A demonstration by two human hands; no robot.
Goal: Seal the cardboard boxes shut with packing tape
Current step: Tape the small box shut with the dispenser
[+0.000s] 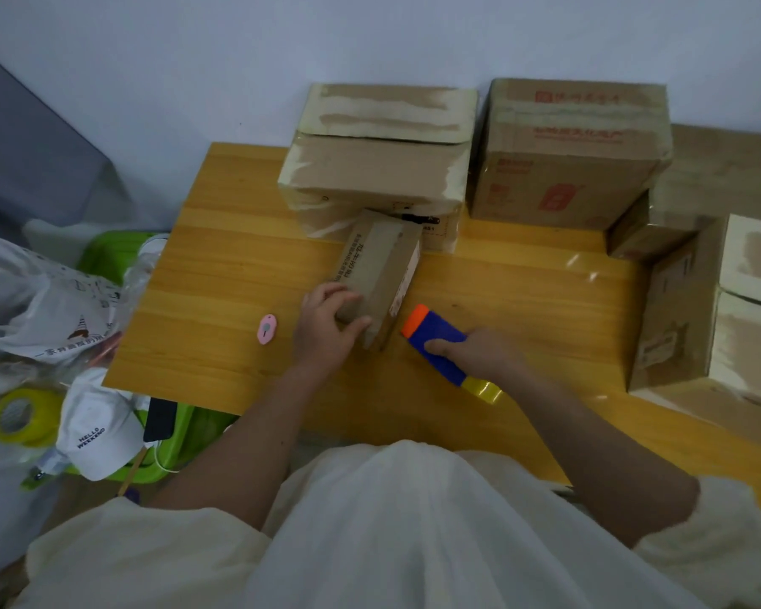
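A small brown cardboard box (381,270) lies in the middle of the wooden table (229,265). My left hand (326,323) grips its near end, fingers curled over the top and thumb on the front face. Just to the right of the box, my right hand (471,351) holds a blue tape dispenser (436,340) with an orange tip and a yellowish tape roll (486,389) at its rear, low over the table. The dispenser's orange tip points at the box's near right corner.
Larger taped cardboard boxes stand along the wall at the back (378,160), (567,151) and stacked at the right (712,301). A pink box cutter (266,329) lies left of my left hand. Off the table's left edge are plastic bags, a white cap (97,432), a yellow tape roll (18,415) and a green bin.
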